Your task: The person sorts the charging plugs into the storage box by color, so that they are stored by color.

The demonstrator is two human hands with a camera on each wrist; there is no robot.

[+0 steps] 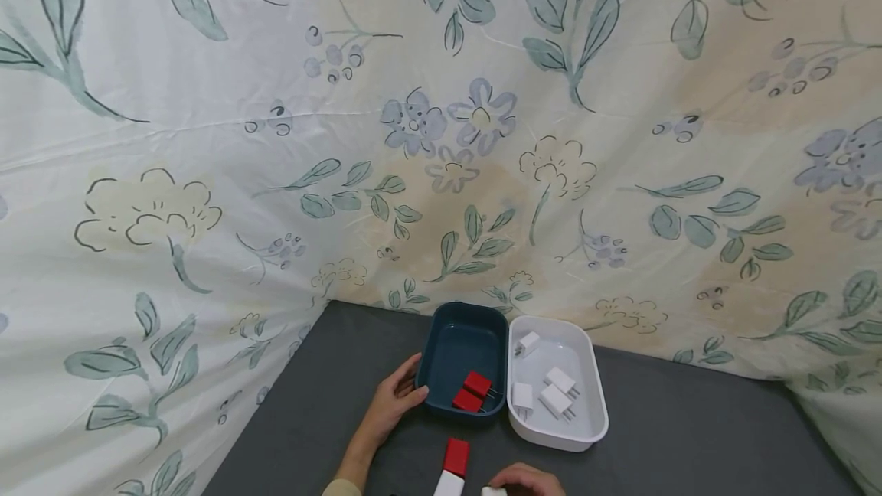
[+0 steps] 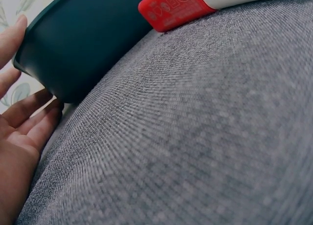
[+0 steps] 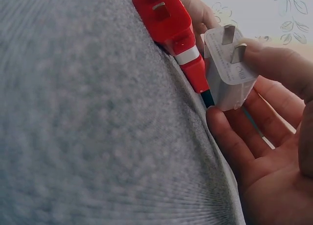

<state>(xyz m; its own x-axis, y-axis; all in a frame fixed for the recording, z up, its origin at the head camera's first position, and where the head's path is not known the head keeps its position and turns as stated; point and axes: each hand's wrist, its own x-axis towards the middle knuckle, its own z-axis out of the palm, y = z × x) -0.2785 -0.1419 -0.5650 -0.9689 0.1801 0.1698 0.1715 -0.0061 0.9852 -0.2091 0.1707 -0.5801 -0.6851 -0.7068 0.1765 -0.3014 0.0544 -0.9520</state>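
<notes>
My left hand (image 1: 390, 406) grips the left side of a dark blue container (image 1: 458, 327), thumb at the near corner and fingers along the outer wall. Two red plug chargers (image 1: 477, 383) lie inside it. In the right wrist view, my right hand (image 3: 274, 171) pinches a white plug charger (image 3: 227, 80) between thumb and fingers, its two metal prongs facing the camera. Below the container, a red charger (image 1: 456, 456) and a white charger (image 1: 449, 484) lie in line on the dark cloth. Another red charger (image 3: 164, 17) with prongs appears nearer in the right wrist view.
Right beside the blue container stands a white container (image 1: 596, 373) with several white chargers (image 1: 554, 400) in it. Dark grey cloth (image 1: 675, 427) covers the table. A floral curtain (image 1: 482, 197) hangs behind and along the left.
</notes>
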